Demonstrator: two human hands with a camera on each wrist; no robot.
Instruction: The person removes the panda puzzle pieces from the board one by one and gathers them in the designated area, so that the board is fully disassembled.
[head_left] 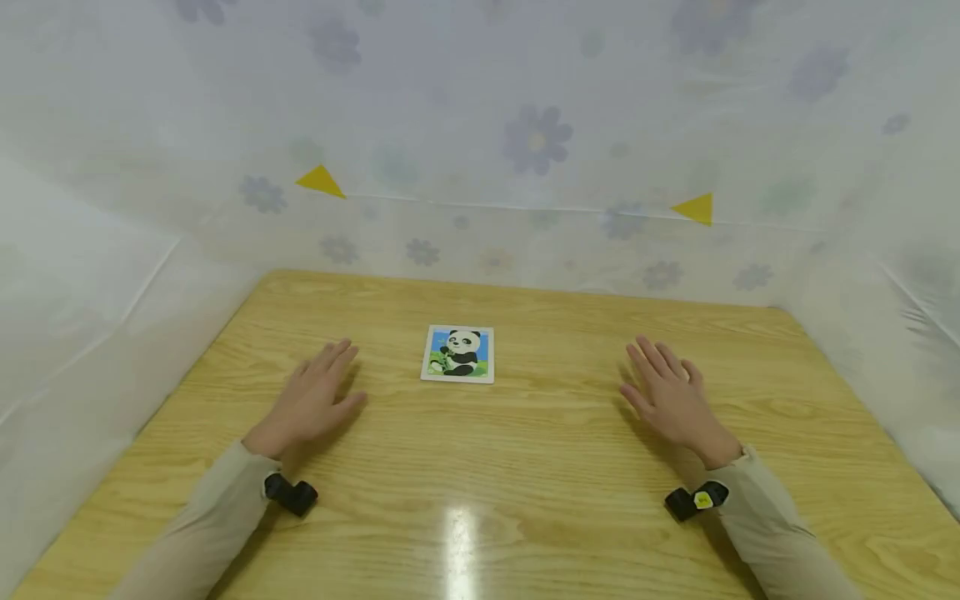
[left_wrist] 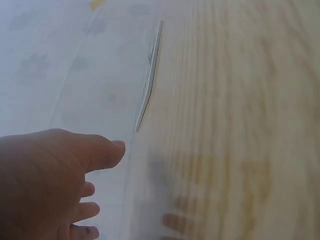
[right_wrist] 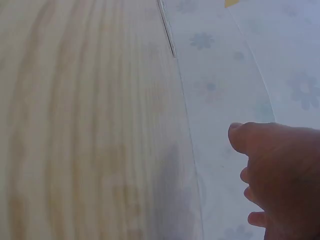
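A flat, square panda picture puzzle (head_left: 458, 355) with a white border lies face up on the wooden table, nearer the left hand than the right. To its left is my left hand (head_left: 311, 400), palm down, fingers straight and thumb spread, holding nothing. My right hand (head_left: 672, 402) is off to the right of the puzzle, its fingers extended and its grasp empty. In the left wrist view the puzzle (left_wrist: 150, 77) shows edge-on beyond the thumb (left_wrist: 102, 151). Only a thin edge of the puzzle (right_wrist: 167, 29) appears at the top of the right wrist view.
The wood-grain table (head_left: 487, 467) reaches back to a white flowered curtain (head_left: 465, 150) that also closes in both sides. Two yellow triangles (head_left: 321, 181) are stuck on the curtain. Each sleeve carries a small black wrist camera (head_left: 291, 495). Light glares off the table's near middle.
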